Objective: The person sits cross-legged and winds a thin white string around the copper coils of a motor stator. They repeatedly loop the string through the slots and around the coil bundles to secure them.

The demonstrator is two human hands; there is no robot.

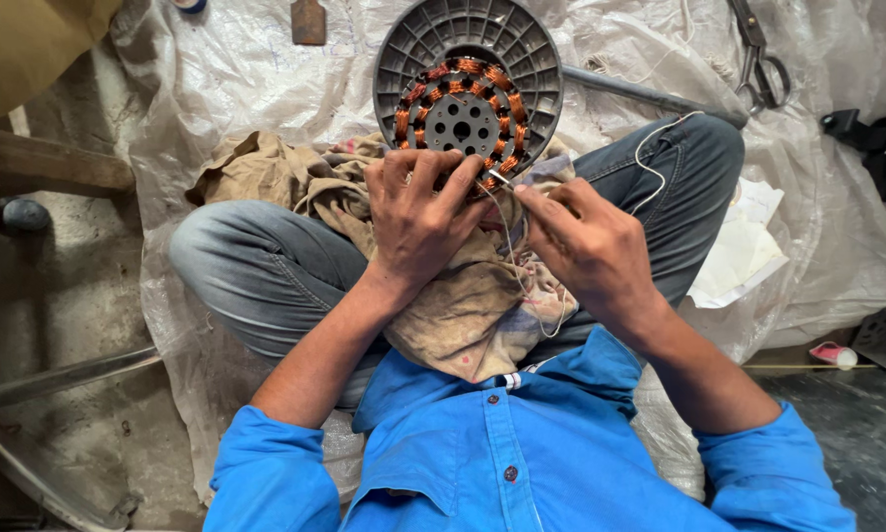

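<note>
In the head view a person sits cross-legged on a plastic sheet spread over the floor, with a grey motor stator propped on edge against a rag over the lap; its ring of copper coils faces the camera. The left hand grips the stator's near rim, fingers curled and pressed onto the coils, steadying it. The right hand has thumb and forefinger pinched on a thin white thread right at the near coils, beside a small metal tip that may be a needle; I cannot tell for certain. The thread loops away over the right knee and hangs down over the rag. To do this lacing well, it seems wise to keep the left hand firm so that the stator does not roll, draw the thread snug without scraping the copper, and keep the slack loop free of the rag. Scissors lie far right on the sheet, near a metal rod.
</note>
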